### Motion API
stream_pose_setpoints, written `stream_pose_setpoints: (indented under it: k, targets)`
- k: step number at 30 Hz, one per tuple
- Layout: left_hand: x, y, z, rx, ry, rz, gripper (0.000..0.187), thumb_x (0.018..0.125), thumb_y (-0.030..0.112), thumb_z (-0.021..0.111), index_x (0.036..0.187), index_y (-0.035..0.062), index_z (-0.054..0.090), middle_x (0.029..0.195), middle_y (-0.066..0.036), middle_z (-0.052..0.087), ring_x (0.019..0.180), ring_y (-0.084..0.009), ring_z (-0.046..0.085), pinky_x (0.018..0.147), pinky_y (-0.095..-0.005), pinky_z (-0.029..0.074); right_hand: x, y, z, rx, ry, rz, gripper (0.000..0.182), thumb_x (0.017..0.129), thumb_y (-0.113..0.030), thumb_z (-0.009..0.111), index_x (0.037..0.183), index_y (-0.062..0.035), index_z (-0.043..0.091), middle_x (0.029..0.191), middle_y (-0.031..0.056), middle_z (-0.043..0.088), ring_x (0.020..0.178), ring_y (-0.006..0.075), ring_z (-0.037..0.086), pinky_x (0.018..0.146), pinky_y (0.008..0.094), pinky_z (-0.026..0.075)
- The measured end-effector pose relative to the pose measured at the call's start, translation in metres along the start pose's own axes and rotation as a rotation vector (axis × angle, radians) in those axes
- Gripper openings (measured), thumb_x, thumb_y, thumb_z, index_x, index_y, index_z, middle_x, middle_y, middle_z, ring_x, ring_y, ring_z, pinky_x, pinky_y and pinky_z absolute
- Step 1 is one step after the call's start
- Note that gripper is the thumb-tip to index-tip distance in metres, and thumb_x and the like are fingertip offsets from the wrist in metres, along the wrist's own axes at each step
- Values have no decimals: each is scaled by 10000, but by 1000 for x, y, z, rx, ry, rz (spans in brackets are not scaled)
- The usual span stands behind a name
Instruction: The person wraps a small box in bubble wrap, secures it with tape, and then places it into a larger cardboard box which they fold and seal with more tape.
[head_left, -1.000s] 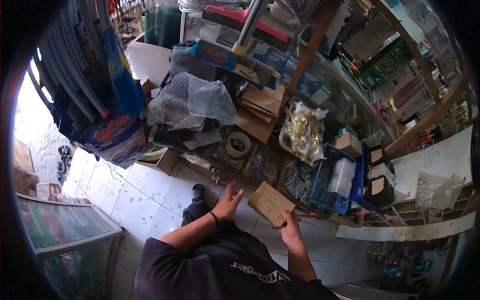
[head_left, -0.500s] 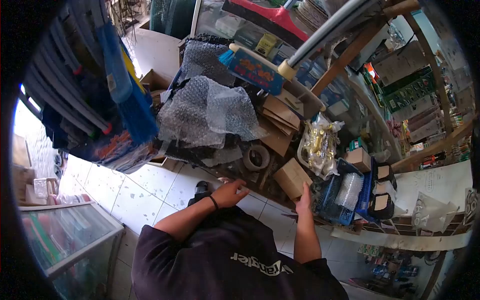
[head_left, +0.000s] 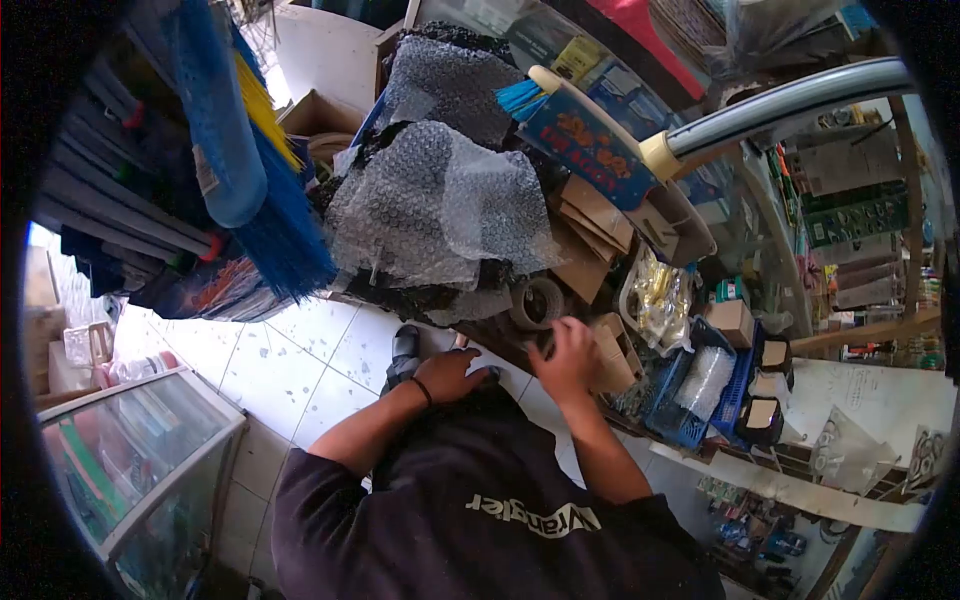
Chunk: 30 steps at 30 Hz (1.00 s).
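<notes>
My left hand (head_left: 450,378), with a dark band at the wrist, is held low in front of my dark shirt. Its fingers stretch out loosely and it holds nothing. My right hand (head_left: 568,360) is at the front edge of the cluttered counter, thumb and fingers apart and bent. Its fingertips are just below a roll of tape (head_left: 537,302). Right beside that hand is a small brown cardboard box (head_left: 622,362), partly hidden behind it. Behind the roll, flat cardboard pieces (head_left: 590,225) and crumpled bubble wrap (head_left: 410,195) lie on the counter.
A tray of bagged brass-coloured fittings (head_left: 660,300) and a blue basket (head_left: 690,395) stand on the right. A broom (head_left: 600,140) reaches across the counter. Blue-bristled brooms (head_left: 285,230) hang at left. A glass case (head_left: 130,470) stands lower left on the tiled floor.
My right hand has moved left from the front of the cardboard box toward the tape roll, its fingers now bent. My left hand stays low near my body. The view has shifted.
</notes>
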<state>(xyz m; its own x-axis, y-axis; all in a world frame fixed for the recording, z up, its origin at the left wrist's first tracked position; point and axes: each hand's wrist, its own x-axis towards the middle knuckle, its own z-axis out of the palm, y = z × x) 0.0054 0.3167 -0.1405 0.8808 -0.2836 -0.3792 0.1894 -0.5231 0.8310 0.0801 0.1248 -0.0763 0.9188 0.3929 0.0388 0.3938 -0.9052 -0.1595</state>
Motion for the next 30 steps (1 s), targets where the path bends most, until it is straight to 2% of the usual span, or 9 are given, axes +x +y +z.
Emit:
stream_pose_setpoints:
  k: [3, 7, 10, 11, 14, 15, 21, 28, 30]
  targets:
    - [-3, 11, 9, -65, 93, 11, 463, 857, 402, 503, 1162, 54, 509, 973, -194, 618, 906, -352, 593, 788, -428, 470, 19, 9, 43, -203, -109, -165, 401, 731, -312, 664, 1038, -68, 580, 1066, 105, 524, 1010, 299, 488, 881, 488, 332]
    - [-17, 9, 17, -137, 248, 20, 420, 846, 375, 523, 1129, 65, 536, 944, -183, 625, 859, -356, 600, 764, -437, 472, 29, 23, 40, 89, -142, -37, 251, 769, -261, 631, 875, -34, 622, 792, 149, 601, 801, 283, 572, 854, 411, 365]
    - [-22, 9, 21, -188, 323, -21, 385, 842, 337, 547, 1108, 58, 563, 913, -155, 639, 824, -306, 621, 726, -392, 489, 25, 34, 9, 587, -300, 66, 228, 797, -226, 630, 891, -19, 613, 826, 145, 618, 767, 247, 589, 756, 326, 424]
    - [-25, 12, 23, -212, 359, -58, 376, 842, 328, 553, 1100, 56, 571, 901, -150, 642, 813, -291, 626, 716, -378, 492, 18, 44, 10, 745, -274, 23, 233, 797, -212, 651, 890, -4, 603, 781, 116, 626, 681, 227, 586, 620, 323, 447]
    - [-29, 37, 25, -326, 488, -28, 313, 827, 251, 604, 1057, 39, 592, 919, -137, 633, 809, -229, 625, 670, -331, 494, -1, 56, -11, 817, -442, 44, 195, 798, -179, 643, 888, -10, 607, 770, 117, 630, 709, 182, 596, 649, 307, 449]
    - [-26, 48, 28, -358, 537, 20, 308, 821, 237, 614, 1056, 38, 591, 925, -133, 628, 818, -223, 619, 665, -328, 493, -7, 54, -22, 900, -506, 92, 197, 825, -172, 638, 882, 11, 591, 778, 17, 587, 732, 54, 478, 668, 230, 413]
    - [-3, 118, 27, -284, 558, 295, 389, 747, 164, 694, 1097, 56, 560, 1098, -103, 541, 924, -224, 563, 716, -296, 475, -46, 67, -53, 1169, -364, 20, 190, 823, -169, 643, 890, 1, 591, 784, 23, 582, 722, 72, 501, 649, 244, 415]
    - [29, 169, 35, -102, 362, 458, 324, 696, 151, 738, 965, 38, 596, 1040, -106, 589, 925, -247, 580, 748, -323, 485, -75, 97, -94, 1067, -231, -23, 225, 799, -201, 665, 892, -5, 603, 783, 70, 590, 732, 117, 547, 648, 274, 430]
    - [34, 178, 40, -124, 355, 487, 267, 703, 124, 726, 922, 33, 603, 1003, -107, 603, 910, -252, 591, 758, -328, 482, -81, 103, -103, 1066, -246, 0, 264, 813, -232, 645, 925, 4, 604, 831, 119, 609, 772, 202, 586, 685, 314, 450]
